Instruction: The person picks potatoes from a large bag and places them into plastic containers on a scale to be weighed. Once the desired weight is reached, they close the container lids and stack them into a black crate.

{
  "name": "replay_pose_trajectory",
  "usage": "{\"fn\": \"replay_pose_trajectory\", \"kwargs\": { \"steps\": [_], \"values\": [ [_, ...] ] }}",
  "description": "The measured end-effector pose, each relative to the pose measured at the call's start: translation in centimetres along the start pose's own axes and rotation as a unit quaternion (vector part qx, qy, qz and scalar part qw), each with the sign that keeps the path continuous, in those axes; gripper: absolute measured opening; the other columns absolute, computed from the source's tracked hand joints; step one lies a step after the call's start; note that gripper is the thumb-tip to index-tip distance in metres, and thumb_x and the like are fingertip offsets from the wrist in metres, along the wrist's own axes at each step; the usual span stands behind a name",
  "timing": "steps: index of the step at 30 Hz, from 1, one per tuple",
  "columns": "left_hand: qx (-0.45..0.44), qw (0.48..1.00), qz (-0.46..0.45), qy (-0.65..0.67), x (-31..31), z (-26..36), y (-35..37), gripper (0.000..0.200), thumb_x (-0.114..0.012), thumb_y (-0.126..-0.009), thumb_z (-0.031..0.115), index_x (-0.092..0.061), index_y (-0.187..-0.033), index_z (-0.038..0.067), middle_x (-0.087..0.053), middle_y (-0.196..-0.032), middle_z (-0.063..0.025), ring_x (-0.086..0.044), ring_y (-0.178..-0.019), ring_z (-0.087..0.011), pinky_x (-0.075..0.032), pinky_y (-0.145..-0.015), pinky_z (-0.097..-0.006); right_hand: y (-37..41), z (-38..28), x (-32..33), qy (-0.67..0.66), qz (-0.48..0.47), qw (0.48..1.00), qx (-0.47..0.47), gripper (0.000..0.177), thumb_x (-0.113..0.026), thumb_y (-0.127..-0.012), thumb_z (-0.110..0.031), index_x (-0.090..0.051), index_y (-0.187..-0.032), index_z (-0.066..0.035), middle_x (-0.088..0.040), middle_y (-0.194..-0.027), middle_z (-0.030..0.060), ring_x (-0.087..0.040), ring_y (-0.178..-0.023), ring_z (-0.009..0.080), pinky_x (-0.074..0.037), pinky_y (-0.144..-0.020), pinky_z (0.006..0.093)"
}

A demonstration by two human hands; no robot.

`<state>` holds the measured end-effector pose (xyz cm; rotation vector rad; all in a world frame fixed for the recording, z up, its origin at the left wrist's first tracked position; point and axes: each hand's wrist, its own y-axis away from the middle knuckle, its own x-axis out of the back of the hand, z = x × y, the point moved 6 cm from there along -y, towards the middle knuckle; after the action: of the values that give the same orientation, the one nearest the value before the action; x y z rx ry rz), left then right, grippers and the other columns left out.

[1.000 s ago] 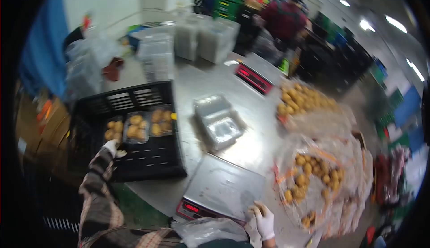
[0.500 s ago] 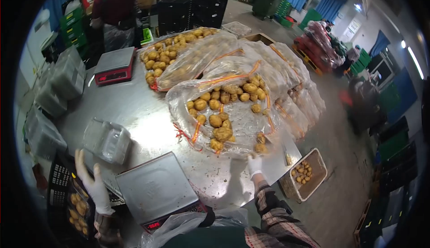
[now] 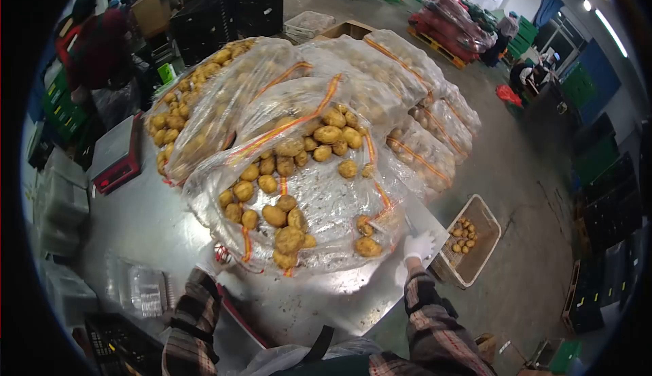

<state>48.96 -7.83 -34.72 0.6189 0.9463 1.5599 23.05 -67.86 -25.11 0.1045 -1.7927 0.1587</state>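
Note:
Potatoes point(image 3: 289, 239) lie spread on a clear plastic bag with orange stripes point(image 3: 319, 206), opened out across the metal table point(image 3: 339, 298). My right hand point(image 3: 420, 246), in a white glove, rests near the table's right corner, just right of two loose potatoes point(image 3: 367, 246); its fingers look stretched, with nothing visible in them. My left hand point(image 3: 208, 266), gloved in white too, is by the bag's front left edge and its red tie point(image 3: 221, 253). Glare and blur hide those fingers. The red-edged scale point(image 3: 239, 318) shows partly beside my left forearm.
Several full potato bags point(image 3: 401, 148) are piled behind. A second scale point(image 3: 114, 153) stands left, near clear plastic containers point(image 3: 139, 288) and a black crate point(image 3: 122, 342). A pale bin point(image 3: 483, 240) holding potatoes is on the floor at right. A person point(image 3: 102, 57) stands at far left.
My left hand has gone from above the black crate to the bag's front left edge. My right hand has shifted right toward the table corner. The view has turned right.

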Motion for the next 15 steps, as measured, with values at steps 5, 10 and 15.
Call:
{"fn": "replay_pose_trajectory", "kwargs": {
  "steps": [5, 10, 15],
  "values": [
    [-0.223, 0.969, 0.089, -0.053, -6.3, -2.7, -1.3, 0.009, -0.066, -0.083, 0.009, -0.058, -0.087, 0.007, -0.062, -0.076, -0.0058, -0.058, -0.056, -0.0150, -0.042, -0.044, -0.0320, 1.4, -1.1, -0.8, -0.218, -0.054, 0.960, 0.167, 0.075, -0.074, -0.076, -0.021, -0.040, -0.139, 0.000, -0.044, -0.138, 0.0206, -0.037, -0.130, 0.0408, -0.033, -0.108, 0.0431],
    [-0.106, 0.989, 0.098, 0.023, -4.2, -5.4, -0.5, 0.015, -0.051, -0.086, 0.004, -0.062, -0.096, 0.004, -0.064, -0.086, -0.0080, -0.063, -0.071, -0.0212, -0.051, -0.059, -0.0377, 4.3, -5.2, -1.0, -0.294, -0.156, 0.928, 0.169, 0.072, -0.069, -0.081, -0.016, -0.035, -0.140, 0.007, -0.054, -0.126, 0.0255, -0.047, -0.125, 0.0377, -0.037, -0.105, 0.0392],
    [-0.173, 0.973, 0.151, 0.037, 0.5, -4.9, 9.6, 0.015, -0.047, -0.083, 0.002, -0.056, -0.092, 0.010, -0.052, -0.073, -0.0026, -0.054, -0.059, -0.0172, -0.042, -0.046, -0.0345, 5.7, -2.0, -1.6, -0.388, -0.184, 0.896, 0.111, 0.055, -0.055, -0.081, -0.002, -0.043, -0.133, 0.012, -0.055, -0.122, 0.0319, -0.056, -0.113, 0.0392, -0.044, -0.095, 0.0402]
  ]
}}
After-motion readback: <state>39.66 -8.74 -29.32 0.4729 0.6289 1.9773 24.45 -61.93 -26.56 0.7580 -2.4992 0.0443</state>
